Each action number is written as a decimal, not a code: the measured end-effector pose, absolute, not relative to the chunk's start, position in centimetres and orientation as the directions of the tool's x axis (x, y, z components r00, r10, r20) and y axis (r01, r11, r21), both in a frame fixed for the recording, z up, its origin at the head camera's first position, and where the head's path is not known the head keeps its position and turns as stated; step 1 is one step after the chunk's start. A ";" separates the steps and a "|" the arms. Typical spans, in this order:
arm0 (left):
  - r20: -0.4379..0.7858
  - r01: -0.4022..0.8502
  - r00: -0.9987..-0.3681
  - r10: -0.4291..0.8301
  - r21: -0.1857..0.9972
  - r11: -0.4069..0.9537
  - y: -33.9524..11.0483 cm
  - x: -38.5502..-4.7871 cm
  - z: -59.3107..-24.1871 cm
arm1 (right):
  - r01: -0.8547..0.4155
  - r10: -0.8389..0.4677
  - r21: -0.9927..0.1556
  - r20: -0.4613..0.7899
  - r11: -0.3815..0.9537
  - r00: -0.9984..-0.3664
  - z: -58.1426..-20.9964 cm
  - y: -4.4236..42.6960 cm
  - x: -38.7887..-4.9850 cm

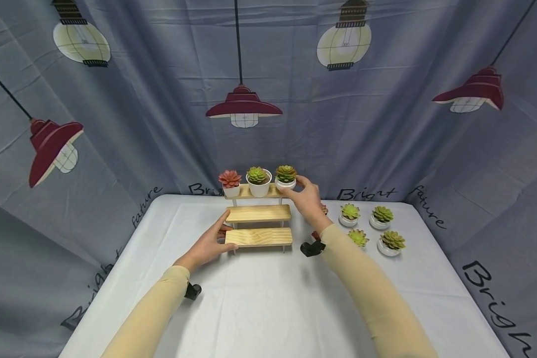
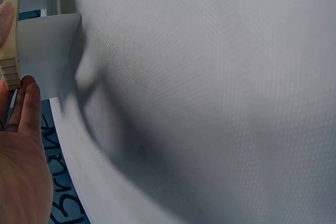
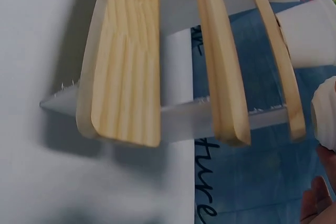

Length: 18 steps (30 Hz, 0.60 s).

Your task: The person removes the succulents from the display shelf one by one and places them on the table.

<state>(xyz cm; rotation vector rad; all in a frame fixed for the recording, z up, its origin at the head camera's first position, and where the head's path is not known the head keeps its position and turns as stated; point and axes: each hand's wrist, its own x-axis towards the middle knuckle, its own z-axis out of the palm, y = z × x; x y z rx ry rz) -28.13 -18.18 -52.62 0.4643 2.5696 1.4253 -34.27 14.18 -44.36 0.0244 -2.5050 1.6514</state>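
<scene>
A three-tier wooden stand (image 1: 258, 237) is held at its left side by my left hand (image 1: 206, 244), the thumb on the lowest board and the fingers near the middle one; this hand (image 2: 23, 169) also shows in the left wrist view. At the top board's right end, my right hand (image 1: 307, 200) pinches a white pot with a green succulent (image 1: 286, 174). In the right wrist view a narrow gap shows between that pot (image 3: 325, 116) and the top board (image 3: 283, 72). A red succulent (image 1: 230, 179) and a green succulent (image 1: 257, 175) stand in white pots on the same board.
Right of the stand, several potted green succulents (image 1: 382, 215) sit on the white table (image 1: 259, 308). Another plant is partly hidden by my right forearm. A grey curtain (image 1: 161, 99) hangs behind the table. Black objects (image 1: 313, 248) show beside both wrists.
</scene>
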 end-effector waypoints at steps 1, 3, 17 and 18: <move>0.003 0.186 -0.938 0.346 0.848 0.496 -18.2 -28.1 -52.6 | -0.091 0.068 -0.910 0.129 0.404 -0.989 -44.2 14.3 -34.2; -0.001 0.181 -0.939 0.344 0.849 0.496 -18.2 -28.1 -52.6 | -0.095 0.071 -0.906 0.136 0.412 -0.988 -44.0 14.7 -34.0; 0.011 0.193 -0.936 0.351 0.851 0.489 -18.3 -28.3 -52.8 | -0.118 0.055 -0.869 0.164 0.480 -0.985 -42.6 18.0 -31.3; 0.012 0.195 -0.936 0.352 0.850 0.489 -18.3 -28.4 -52.9 | -0.113 0.058 -0.865 0.162 0.488 -0.985 -42.5 18.2 -31.0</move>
